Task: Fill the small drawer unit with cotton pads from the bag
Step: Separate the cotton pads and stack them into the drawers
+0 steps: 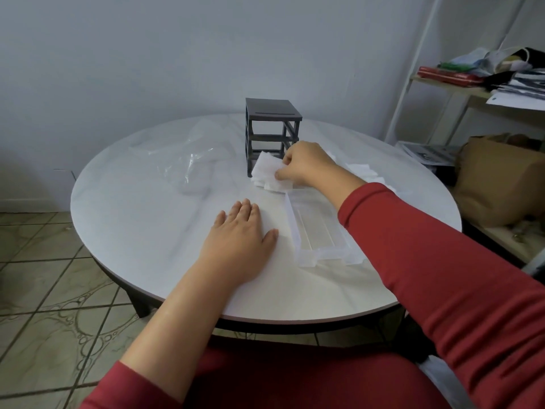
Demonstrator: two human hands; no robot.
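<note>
Round white marble-look table (132, 202), clock positions taken from its centre. Dark drawer unit frame (272, 113) stands upright at 12 o'clock with its slots open and no drawers in it.

Right hand (306, 163) is at 1 o'clock, just in front of the frame's bottom slot. Its fingers and thumb are curled round a stack of white cotton pads (267, 172), pinching it at the right edge. The stack sits low at the frame's foot; cannot tell whether it rests on the table or is lifted. More loose cotton pads (364, 171) lie at 2 o'clock behind the right wrist, partly hidden by the arm.

Left hand (239, 243) is at 7 o'clock, palm down flat on the table. Its fingers are straight, holding nothing.

Clear plastic drawers (315, 231) lie at 4 o'clock, just right of the left hand; how many there are is unclear. Clear plastic bag (188, 163), crumpled, lies at 10 o'clock, left of the frame and apart from it.

Red sleeve (442, 276) covers the right arm. Off the table at 2 o'clock is a white shelf rack (460, 90) stacked with papers and cloth, and at 3 o'clock a brown bag (495, 184).
</note>
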